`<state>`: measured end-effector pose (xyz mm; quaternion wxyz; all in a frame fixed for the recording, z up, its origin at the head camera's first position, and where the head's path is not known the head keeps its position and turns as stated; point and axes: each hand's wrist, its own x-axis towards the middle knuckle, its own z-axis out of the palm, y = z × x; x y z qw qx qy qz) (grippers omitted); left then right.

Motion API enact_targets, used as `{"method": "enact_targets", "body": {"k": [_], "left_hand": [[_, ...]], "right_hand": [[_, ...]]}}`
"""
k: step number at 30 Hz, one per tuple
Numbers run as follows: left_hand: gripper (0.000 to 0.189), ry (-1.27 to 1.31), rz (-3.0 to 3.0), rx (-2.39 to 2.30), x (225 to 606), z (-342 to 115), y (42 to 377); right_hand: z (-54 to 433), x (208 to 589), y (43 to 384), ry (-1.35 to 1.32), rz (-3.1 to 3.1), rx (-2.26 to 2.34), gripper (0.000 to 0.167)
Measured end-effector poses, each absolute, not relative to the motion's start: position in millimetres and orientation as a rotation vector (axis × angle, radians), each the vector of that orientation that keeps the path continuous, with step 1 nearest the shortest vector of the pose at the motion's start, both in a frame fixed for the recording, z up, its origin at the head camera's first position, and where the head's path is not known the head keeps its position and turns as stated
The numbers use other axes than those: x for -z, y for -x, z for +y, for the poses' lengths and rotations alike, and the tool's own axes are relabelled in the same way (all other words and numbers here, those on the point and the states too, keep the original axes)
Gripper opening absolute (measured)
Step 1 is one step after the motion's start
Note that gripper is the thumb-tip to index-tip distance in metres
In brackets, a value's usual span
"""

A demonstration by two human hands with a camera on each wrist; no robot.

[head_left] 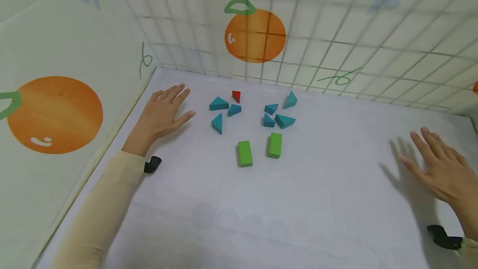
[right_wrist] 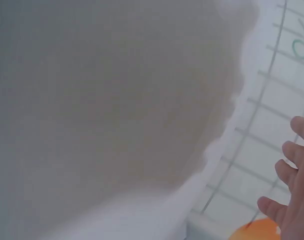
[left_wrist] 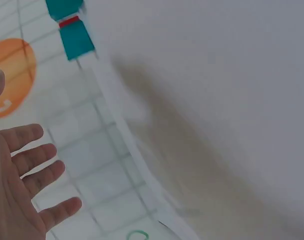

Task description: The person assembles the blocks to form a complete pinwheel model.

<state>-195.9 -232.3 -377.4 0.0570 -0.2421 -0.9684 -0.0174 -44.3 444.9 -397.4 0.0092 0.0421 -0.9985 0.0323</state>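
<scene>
My left hand [head_left: 162, 111] is at the left of the white table, fingers spread and holding nothing, beside a cluster of teal triangular blocks [head_left: 219, 104] with one small red triangular block [head_left: 236, 96] behind it. More teal triangular blocks [head_left: 285, 121] lie a little to the right. In front of the two clusters are two green rectangular blocks, one on the left [head_left: 245, 154] and one on the right [head_left: 275, 145]. Far to the right my right hand [head_left: 442, 169] hovers over its shadow, fingers extended, with no block near it. The left wrist view shows teal blocks [left_wrist: 78, 40] beyond the left fingers.
A translucent curtain printed with oranges [head_left: 255, 35] and flowers hangs along the back, with a grid of dark lines showing through it. Another curtain side [head_left: 56, 115] borders the table's left edge. Black wrist straps [head_left: 152, 165] sit at both cuffs.
</scene>
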Motion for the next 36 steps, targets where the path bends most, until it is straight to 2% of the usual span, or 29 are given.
{"method": "enact_targets", "body": {"k": [21,36], "left_hand": [[0.057,0.986,-2.75,0.449,369.0,-162.7,181.6],[0.054,1.045,-2.705,0.479,378.3,-140.9,175.4]], "right_hand": [[370.4,388.7,70.7,-0.441,-3.052,-0.25,0.07],[274.9,385.6,104.5,-0.704,-2.952,-0.425,0.059]]}}
